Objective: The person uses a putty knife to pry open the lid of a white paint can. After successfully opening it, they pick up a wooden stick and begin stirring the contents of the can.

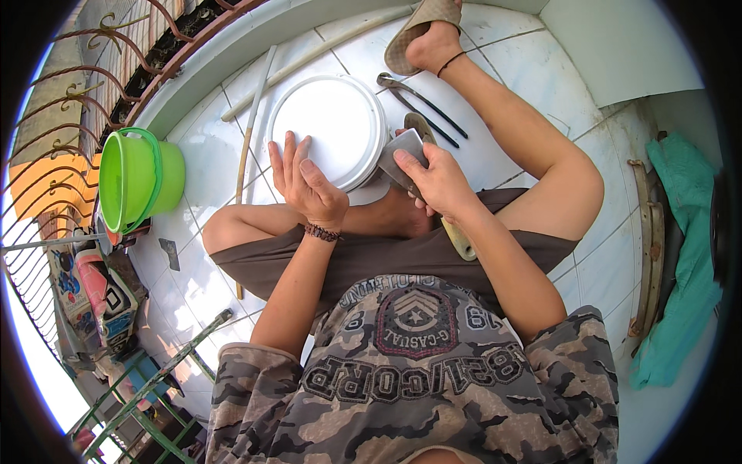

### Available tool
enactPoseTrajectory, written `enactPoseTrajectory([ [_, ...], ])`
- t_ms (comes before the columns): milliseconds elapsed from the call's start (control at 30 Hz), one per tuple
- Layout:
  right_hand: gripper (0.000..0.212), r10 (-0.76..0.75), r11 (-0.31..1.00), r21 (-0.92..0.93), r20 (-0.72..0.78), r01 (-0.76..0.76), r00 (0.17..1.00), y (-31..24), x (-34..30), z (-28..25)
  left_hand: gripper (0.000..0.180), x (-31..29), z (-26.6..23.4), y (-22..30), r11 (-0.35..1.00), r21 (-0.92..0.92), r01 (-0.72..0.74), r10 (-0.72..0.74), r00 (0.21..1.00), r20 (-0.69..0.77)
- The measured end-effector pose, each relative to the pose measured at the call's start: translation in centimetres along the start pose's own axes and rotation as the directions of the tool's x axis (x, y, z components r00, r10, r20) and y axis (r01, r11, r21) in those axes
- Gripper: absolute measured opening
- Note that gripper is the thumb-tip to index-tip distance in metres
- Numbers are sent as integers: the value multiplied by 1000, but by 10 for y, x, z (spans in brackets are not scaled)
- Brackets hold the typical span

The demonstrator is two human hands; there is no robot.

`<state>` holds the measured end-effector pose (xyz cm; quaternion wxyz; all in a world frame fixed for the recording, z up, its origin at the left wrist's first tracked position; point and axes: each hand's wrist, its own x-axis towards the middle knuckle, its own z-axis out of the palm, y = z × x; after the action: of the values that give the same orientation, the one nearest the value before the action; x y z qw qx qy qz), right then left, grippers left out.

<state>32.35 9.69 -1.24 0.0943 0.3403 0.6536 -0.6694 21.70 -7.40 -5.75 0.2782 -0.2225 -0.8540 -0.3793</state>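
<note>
My left hand (313,182) is open, palm partly up with fingers apart, over the near left edge of a round white bucket lid (332,116). I cannot tell whether it touches the lid. My right hand (442,182) is closed on a flat grey metal-looking plate (399,153), thumb on top. The plate sits just right of the lid's rim, its lower part hidden by my fingers. Beyond it, black-handled pincers (421,108) lie on the tiles, jaws toward the bucket. My crossed legs surround the near side of the bucket.
A bright green bucket (141,179) stands at the left by a metal railing (69,116). A long thin stick (251,131) and a pale pipe (297,69) lie beside the white bucket. A green metal frame (154,387) is lower left; teal cloth (676,255) hangs at right.
</note>
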Motion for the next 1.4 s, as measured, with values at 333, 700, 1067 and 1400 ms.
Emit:
enactPoseTrajectory([
  [333,48,-168,957,-237,33,171,985,-53,65,-26,47,37,54,-2,993,89,77,-61,984,-166],
  [700,44,83,990,87,285,-112,955,-40,77,-33,46,28,44,-3,979,80,188,-187,982,-12],
  [1067,46,49,994,-92,-37,-52,998,-40,33,-4,52,53,9,-41,961,-254,112,-80,988,130],
  [1400,48,-159,917,-386,-111,105,981,-35,35,-3,61,56,28,-60,848,-490,201,-153,979,136],
])
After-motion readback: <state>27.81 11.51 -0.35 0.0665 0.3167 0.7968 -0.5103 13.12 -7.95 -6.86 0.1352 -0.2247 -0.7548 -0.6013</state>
